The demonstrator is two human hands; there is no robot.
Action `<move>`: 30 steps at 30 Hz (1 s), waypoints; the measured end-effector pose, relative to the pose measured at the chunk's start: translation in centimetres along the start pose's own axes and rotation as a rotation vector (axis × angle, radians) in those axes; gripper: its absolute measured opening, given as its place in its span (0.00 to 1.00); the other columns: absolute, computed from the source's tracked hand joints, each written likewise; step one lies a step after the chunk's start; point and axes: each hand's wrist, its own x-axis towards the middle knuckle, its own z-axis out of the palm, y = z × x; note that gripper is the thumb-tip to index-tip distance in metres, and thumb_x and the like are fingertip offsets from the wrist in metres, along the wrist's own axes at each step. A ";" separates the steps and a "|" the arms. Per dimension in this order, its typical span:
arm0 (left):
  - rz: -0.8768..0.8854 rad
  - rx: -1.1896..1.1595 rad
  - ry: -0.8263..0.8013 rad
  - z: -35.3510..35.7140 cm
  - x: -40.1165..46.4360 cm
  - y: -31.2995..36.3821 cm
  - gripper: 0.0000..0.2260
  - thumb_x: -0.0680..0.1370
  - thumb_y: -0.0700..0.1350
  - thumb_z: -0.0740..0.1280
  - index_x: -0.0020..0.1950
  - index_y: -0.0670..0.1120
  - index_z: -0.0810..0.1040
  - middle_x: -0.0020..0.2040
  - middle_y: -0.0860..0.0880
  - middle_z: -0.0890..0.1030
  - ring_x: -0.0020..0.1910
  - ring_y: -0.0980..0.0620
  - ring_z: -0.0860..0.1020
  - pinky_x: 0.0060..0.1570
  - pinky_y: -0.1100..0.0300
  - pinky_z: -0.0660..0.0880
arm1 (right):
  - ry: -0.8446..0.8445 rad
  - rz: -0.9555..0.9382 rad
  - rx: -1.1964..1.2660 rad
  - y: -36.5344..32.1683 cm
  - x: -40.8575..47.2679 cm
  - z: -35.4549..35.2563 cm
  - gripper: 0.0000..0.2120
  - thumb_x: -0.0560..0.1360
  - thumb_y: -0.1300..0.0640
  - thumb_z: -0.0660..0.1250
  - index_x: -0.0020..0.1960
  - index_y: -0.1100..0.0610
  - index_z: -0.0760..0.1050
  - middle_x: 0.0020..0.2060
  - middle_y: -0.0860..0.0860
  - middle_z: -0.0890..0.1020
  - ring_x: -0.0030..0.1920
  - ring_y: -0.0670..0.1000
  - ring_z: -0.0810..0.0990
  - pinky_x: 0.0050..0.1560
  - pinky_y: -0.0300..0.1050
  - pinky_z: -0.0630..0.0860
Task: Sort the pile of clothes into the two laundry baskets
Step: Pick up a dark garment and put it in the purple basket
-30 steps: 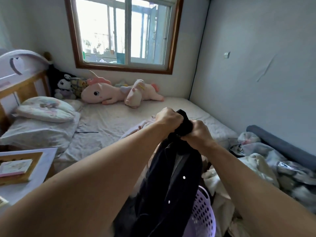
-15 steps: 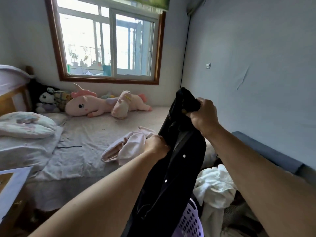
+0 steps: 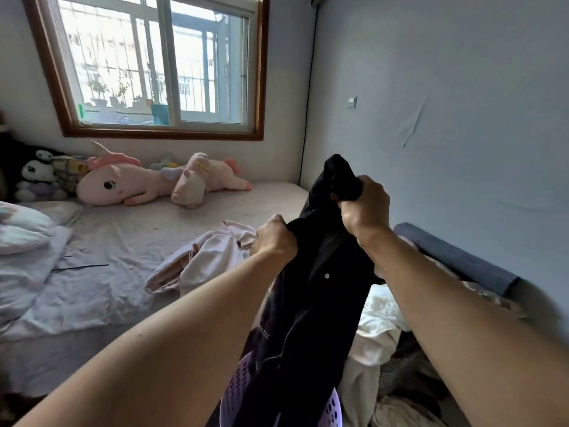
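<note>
Both hands are closed in fists on a dark garment [image 3: 311, 303] held up in the air above the lilac laundry basket [image 3: 331, 408]. The right hand [image 3: 365, 209] bunches the cloth's top end, with a dark fold sticking out above the knuckles, while the left hand [image 3: 275, 238] is clenched on an edge a little lower and to the left of it. From these two grips the garment hangs in a long, loose column down to the perforated basket, whose rim shows on either side of the cloth; whether the hem already touches the inside of the basket cannot be told. It looks like a soft, limp piece with some weight to it, perhaps a jacket or shirt, since pale snaps or buttons dot its front. It should not slip in a full fist, but it will fold and swing rather than keep any shape, so the bunched upper end is the sensible place to hold and the trailing part needs guiding in. To the right of the basket lies a heap of pale clothes [image 3: 374, 334], seemingly the unsorted pile. Beyond the basket a pink garment [image 3: 203, 260] lies crumpled on the bed [image 3: 123, 272]. A second basket is not clearly visible.
</note>
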 end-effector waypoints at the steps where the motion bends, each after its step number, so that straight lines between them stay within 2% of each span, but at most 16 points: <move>1: -0.003 0.009 0.022 0.0 0.6 -0.2 0.11 0.76 0.37 0.57 0.56 0.44 0.73 0.55 0.39 0.79 0.57 0.39 0.76 0.56 0.48 0.74 | -0.005 0.008 -0.011 0.8 0.2 0.4 0.09 0.74 0.62 0.67 0.53 0.63 0.75 0.50 0.59 0.82 0.54 0.61 0.79 0.52 0.46 0.72; 4: 0.015 0.034 0.075 0.1 2.5 -0.2 0.12 0.76 0.37 0.55 0.57 0.44 0.71 0.56 0.38 0.78 0.57 0.37 0.75 0.57 0.46 0.72 | -0.021 0.025 -0.039 2.8 0.2 2.1 0.10 0.75 0.60 0.66 0.54 0.63 0.75 0.52 0.59 0.82 0.56 0.61 0.78 0.48 0.42 0.66; 7: 0.068 0.022 0.115 0.1 4.2 0.2 0.11 0.77 0.36 0.54 0.57 0.44 0.70 0.54 0.39 0.78 0.54 0.39 0.76 0.52 0.51 0.69 | -0.011 0.031 -0.010 4.0 -0.1 3.6 0.10 0.76 0.61 0.66 0.55 0.65 0.74 0.52 0.61 0.81 0.55 0.61 0.78 0.47 0.40 0.63; 10: 0.122 -0.023 0.135 0.0 6.0 1.1 0.10 0.76 0.36 0.55 0.54 0.46 0.70 0.48 0.42 0.76 0.45 0.43 0.71 0.47 0.55 0.64 | 0.035 0.032 0.020 4.1 0.7 4.4 0.10 0.76 0.63 0.66 0.55 0.66 0.73 0.51 0.62 0.81 0.54 0.61 0.78 0.45 0.40 0.64; 15: 0.244 -0.157 0.124 -1.2 9.7 5.4 0.08 0.77 0.38 0.55 0.52 0.48 0.70 0.43 0.46 0.73 0.42 0.43 0.70 0.44 0.54 0.64 | 0.162 -0.008 0.020 2.5 3.6 3.7 0.08 0.76 0.65 0.62 0.53 0.67 0.73 0.47 0.64 0.80 0.50 0.63 0.77 0.37 0.40 0.57; 16: 0.283 -0.186 0.113 -1.5 10.3 6.5 0.07 0.77 0.40 0.55 0.52 0.48 0.70 0.43 0.46 0.73 0.42 0.43 0.71 0.44 0.54 0.64 | 0.181 -0.002 0.027 2.1 4.2 3.3 0.07 0.76 0.63 0.62 0.53 0.66 0.72 0.45 0.63 0.80 0.48 0.63 0.77 0.37 0.41 0.58; 18: 0.361 -0.220 0.083 -2.1 11.2 8.7 0.07 0.78 0.41 0.55 0.52 0.48 0.71 0.45 0.45 0.74 0.44 0.43 0.72 0.44 0.55 0.65 | 0.191 0.028 0.056 1.5 5.2 2.4 0.08 0.76 0.60 0.61 0.53 0.62 0.71 0.43 0.59 0.79 0.48 0.62 0.77 0.41 0.45 0.67; 19: 0.389 -0.233 0.073 -2.4 11.6 9.6 0.07 0.77 0.41 0.56 0.52 0.48 0.71 0.45 0.45 0.75 0.45 0.42 0.73 0.43 0.55 0.66 | 0.173 0.050 0.068 1.4 5.5 2.0 0.09 0.76 0.59 0.61 0.55 0.61 0.70 0.43 0.57 0.78 0.48 0.61 0.78 0.45 0.48 0.71; 21: 0.423 -0.298 0.050 -2.8 12.1 11.3 0.07 0.76 0.41 0.57 0.50 0.47 0.73 0.46 0.45 0.76 0.46 0.42 0.75 0.44 0.54 0.69 | 0.100 0.112 0.066 1.6 6.1 1.5 0.15 0.77 0.55 0.62 0.60 0.60 0.67 0.50 0.58 0.78 0.53 0.62 0.77 0.52 0.52 0.73; 24: 0.450 -0.348 0.029 -2.5 12.5 12.7 0.08 0.75 0.40 0.60 0.49 0.45 0.77 0.48 0.43 0.79 0.49 0.41 0.77 0.47 0.56 0.72 | -0.083 0.209 0.007 2.4 6.2 1.6 0.29 0.75 0.54 0.64 0.71 0.62 0.58 0.64 0.62 0.71 0.65 0.63 0.70 0.61 0.52 0.68; 26: 0.458 -0.338 0.022 -1.8 12.7 13.2 0.08 0.75 0.40 0.62 0.49 0.45 0.79 0.50 0.42 0.80 0.51 0.41 0.77 0.46 0.58 0.71 | -0.195 0.223 -0.030 2.7 6.0 2.1 0.37 0.71 0.57 0.67 0.75 0.60 0.54 0.69 0.61 0.66 0.70 0.62 0.63 0.68 0.54 0.64; 28: 0.453 -0.324 0.016 -0.8 12.8 13.3 0.07 0.75 0.40 0.63 0.49 0.44 0.81 0.51 0.41 0.81 0.52 0.41 0.78 0.45 0.60 0.70 | -0.313 0.237 0.052 3.0 5.9 2.9 0.38 0.63 0.56 0.68 0.71 0.56 0.60 0.64 0.59 0.72 0.67 0.61 0.69 0.65 0.56 0.68; 30: 0.431 -0.316 0.015 0.1 12.8 13.4 0.08 0.75 0.39 0.63 0.49 0.43 0.81 0.51 0.41 0.81 0.51 0.41 0.78 0.44 0.60 0.70 | -0.451 0.277 0.213 2.9 5.6 3.4 0.35 0.62 0.54 0.71 0.67 0.54 0.63 0.56 0.53 0.77 0.59 0.55 0.77 0.59 0.52 0.75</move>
